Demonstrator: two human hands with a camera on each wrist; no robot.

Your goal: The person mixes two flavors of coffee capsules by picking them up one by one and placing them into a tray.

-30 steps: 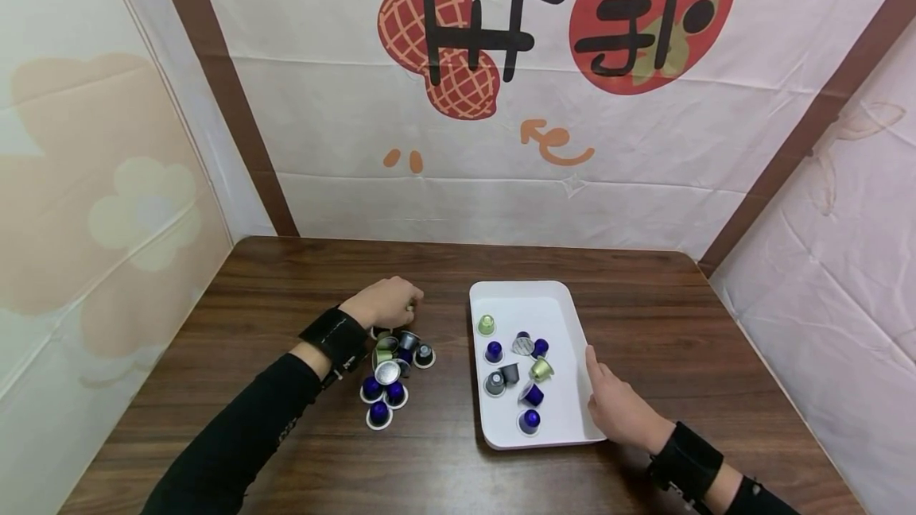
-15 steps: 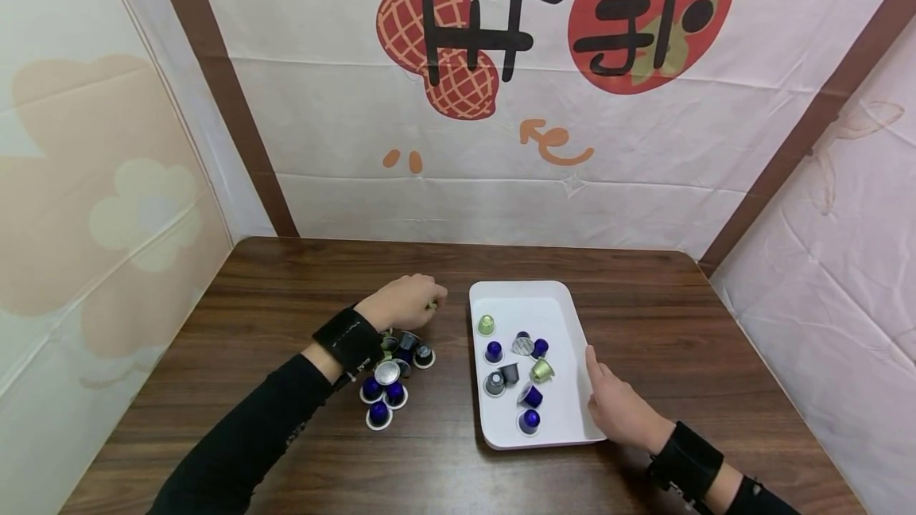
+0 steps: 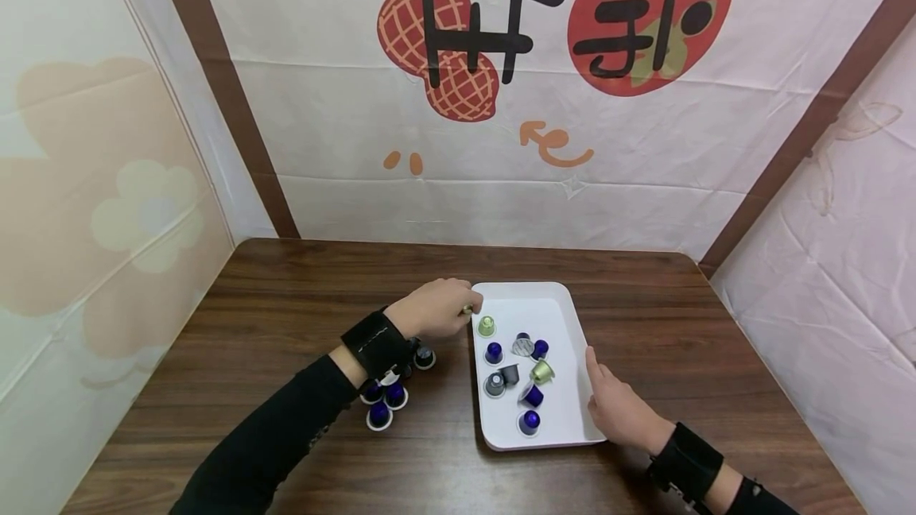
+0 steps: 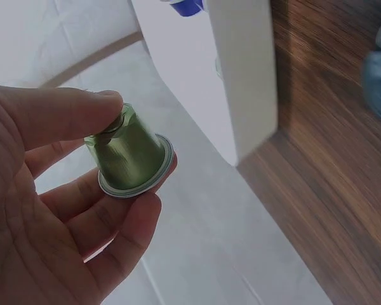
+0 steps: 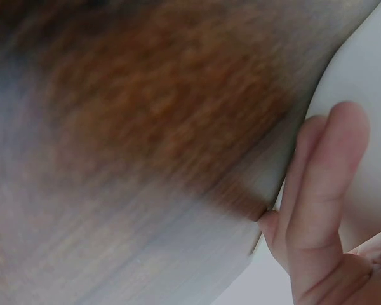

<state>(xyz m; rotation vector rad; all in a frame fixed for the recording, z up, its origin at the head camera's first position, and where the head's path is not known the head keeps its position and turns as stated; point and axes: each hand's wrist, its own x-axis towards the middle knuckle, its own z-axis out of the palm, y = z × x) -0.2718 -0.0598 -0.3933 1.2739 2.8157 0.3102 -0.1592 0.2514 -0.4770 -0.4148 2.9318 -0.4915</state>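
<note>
Between thumb and fingers my left hand (image 3: 438,308) pinches a green coffee capsule (image 4: 130,152), its silver rim facing away from the thumb. That hand is over the left edge of a white tray (image 3: 565,324), near its far corner. In the tray sit a light green capsule (image 3: 487,326), a blue capsule (image 3: 529,420), a grey capsule (image 3: 494,384) and several others, some upright, some tipped over. My right hand (image 3: 622,408) rests against the tray's right side with straight fingers (image 5: 324,184).
Left of the tray, a group of capsules stands on the wooden table (image 3: 286,292), partly hidden under my left wrist; a blue capsule (image 3: 379,416) and a dark capsule (image 3: 425,356) show. A white cloth wall (image 3: 343,205) rises behind the table.
My left hand has moved right from above the capsule group to the tray's left edge, carrying the green capsule. The right hand and tray have stayed in place.
</note>
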